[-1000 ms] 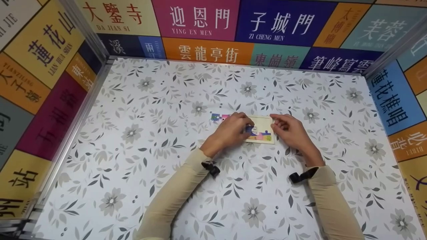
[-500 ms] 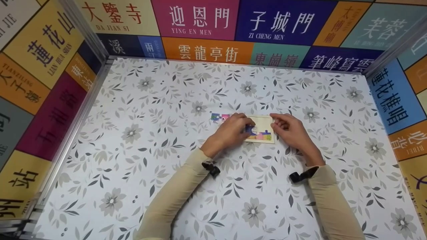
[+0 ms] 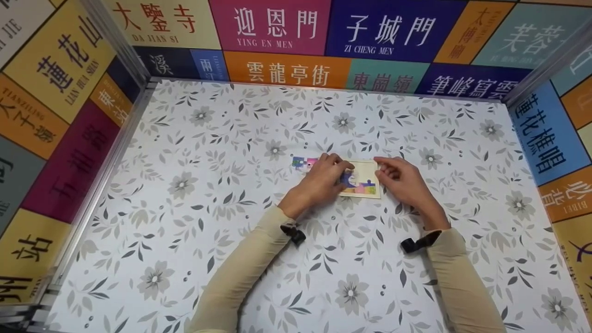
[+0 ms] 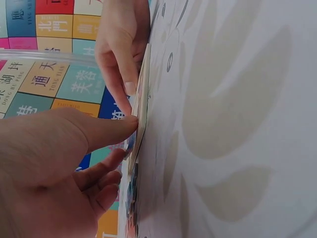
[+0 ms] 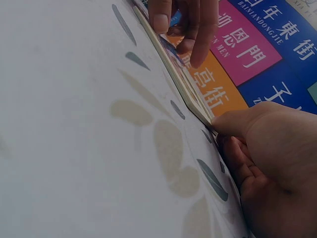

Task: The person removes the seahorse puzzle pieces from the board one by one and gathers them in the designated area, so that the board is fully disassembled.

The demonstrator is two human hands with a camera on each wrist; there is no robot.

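White floral tabletop [image 3: 351, 259] within lettered walls [image 3: 280, 41]

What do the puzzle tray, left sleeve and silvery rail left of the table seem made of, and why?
Puzzle tray: probably thin wood or card, matt; pale, plain edge.
Left sleeve: likely cloth, matt; soft creases.
Silvery rail: perhaps aluminium, satin; grey with bright streaks.

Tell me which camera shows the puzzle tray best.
The head view: it looks down on the puzzle tray, showing its face, partly covered by the left hand. Both wrist views show it mostly edge-on, as a thin strip.
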